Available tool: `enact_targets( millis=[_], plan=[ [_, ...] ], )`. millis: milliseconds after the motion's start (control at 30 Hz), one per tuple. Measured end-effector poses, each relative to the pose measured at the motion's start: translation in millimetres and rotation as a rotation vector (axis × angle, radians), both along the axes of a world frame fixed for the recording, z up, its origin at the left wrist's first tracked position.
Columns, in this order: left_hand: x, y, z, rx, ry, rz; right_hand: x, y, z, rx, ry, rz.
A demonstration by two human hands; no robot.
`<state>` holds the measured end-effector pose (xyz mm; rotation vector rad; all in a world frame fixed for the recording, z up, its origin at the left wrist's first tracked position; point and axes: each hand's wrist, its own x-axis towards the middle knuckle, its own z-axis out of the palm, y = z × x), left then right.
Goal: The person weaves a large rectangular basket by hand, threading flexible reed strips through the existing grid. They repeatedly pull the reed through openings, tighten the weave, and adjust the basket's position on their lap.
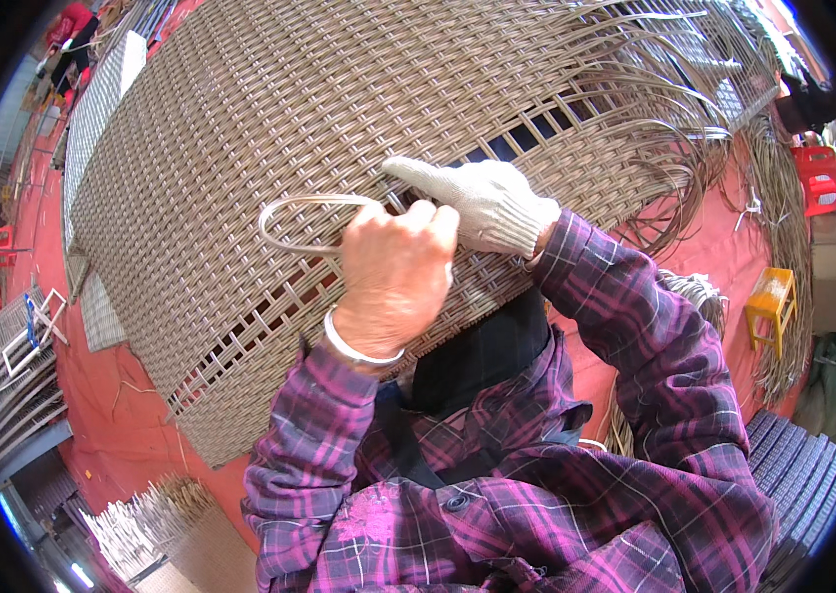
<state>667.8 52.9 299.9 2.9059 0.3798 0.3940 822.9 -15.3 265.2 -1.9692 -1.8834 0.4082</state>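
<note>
A large brown woven rattan panel (339,109) slopes across the space before me, its near edge at my waist. My bare left hand (396,272), with a white band at the wrist, is closed on a rattan strip (319,200). That strip bends into a loop on the left of my fist. Against it, from the right, comes my right hand (497,203) in a white knit glove. One gloved digit stretches left over the weave; the others look bent down and are partly hidden behind my left hand, so what they hold does not show. An open, unfilled row runs through the weave at my hands.
Loose strip ends (680,128) fan out from the panel's right side. Red sheeting (111,425) covers the floor. On the right stand a yellow stool (771,308), a red stool (818,181) and stacked grey slats (803,474). Another person (72,40) is far left.
</note>
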Motion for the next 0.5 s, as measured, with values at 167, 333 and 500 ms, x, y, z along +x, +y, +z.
enact_targets(
  millis=[167, 333, 500],
  plan=[
    [-12, 7, -12, -0.095, -0.104, 0.086, -3, -1, -7, 0.014, 0.04, -0.067],
    [-26, 18, 3, -0.05, -0.103, 0.359, -4, -1, -8, 0.01, 0.097, -0.068],
    [-19, 6, 3, 0.097, -0.057, 0.147, -6, -3, -5, 0.025, 0.085, -0.1]
  ],
)
